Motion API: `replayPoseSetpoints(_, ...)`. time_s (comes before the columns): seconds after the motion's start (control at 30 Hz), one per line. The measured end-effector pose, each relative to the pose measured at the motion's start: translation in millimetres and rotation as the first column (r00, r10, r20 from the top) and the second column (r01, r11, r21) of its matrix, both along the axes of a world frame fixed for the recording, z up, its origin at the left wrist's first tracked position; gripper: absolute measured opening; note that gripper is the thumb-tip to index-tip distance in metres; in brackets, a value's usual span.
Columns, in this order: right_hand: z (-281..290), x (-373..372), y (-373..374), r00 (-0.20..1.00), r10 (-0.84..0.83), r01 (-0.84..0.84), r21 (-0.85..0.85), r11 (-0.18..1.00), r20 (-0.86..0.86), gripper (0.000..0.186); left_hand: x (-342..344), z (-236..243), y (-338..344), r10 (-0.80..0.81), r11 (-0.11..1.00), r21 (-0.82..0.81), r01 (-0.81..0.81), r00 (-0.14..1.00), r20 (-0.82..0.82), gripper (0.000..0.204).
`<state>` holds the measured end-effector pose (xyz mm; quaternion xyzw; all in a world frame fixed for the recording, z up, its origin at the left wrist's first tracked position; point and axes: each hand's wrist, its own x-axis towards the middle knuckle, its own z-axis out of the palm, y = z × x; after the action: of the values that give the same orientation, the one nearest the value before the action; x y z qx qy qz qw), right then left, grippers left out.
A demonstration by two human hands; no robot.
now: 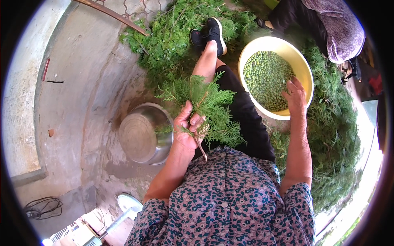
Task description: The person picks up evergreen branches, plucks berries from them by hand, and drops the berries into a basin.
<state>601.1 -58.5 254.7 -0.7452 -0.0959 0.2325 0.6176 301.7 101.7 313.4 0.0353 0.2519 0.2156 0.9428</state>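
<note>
My left hand is closed around the woody stem of a leafy green conifer branch, held above my lap with its feathery sprays spreading up and to the right. The bare stem end points down toward my shirt. My right hand is over the right inner side of a pale yellow basin, its fingers apart and slightly bent, with nothing visible in them. Many small round green cones cover the basin's bottom. Whether my right fingertips touch the cones I cannot tell.
Cut conifer branches are heaped ahead of my feet, with another heap on the right. A metal pot lies by my left arm. Another person sits at the upper right. A wooden pole and a fan are at left.
</note>
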Motion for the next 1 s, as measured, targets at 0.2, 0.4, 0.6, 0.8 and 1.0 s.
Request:
replayPoseSetpoints(0.2,-3.5,-9.0,-2.7,0.983,-0.084,0.107,-0.136,0.985,0.161,0.037,4.1,2.4,2.6,0.098,0.995,-0.025,-0.097,0.994,0.050,0.024)
replayPoseSetpoints(0.4,72.4,-113.0,21.5,0.883,0.460,-0.422,0.275,0.864,-0.090,0.017,7.9,2.1,11.1,0.156,0.987,0.042,-0.154,0.986,-0.056,0.040)
replayPoseSetpoints(0.6,60.7,-173.3,34.6,0.625,0.749,-0.708,0.244,0.663,-0.220,0.025,15.0,4.5,19.7,0.136,0.989,-0.051,-0.137,0.991,-0.011,0.052)
replayPoseSetpoints(0.8,50.3,-186.4,48.1,0.738,0.503,-0.188,0.578,0.794,-0.450,0.019,9.7,0.7,3.7,0.148,0.981,0.137,-0.134,0.985,-0.091,0.033)
replayPoseSetpoints(1.0,57.6,-188.1,55.0,0.907,0.419,-0.416,0.238,0.878,0.042,0.015,22.9,1.4,-15.1,0.440,0.787,0.613,-0.075,0.764,-0.471,0.035)
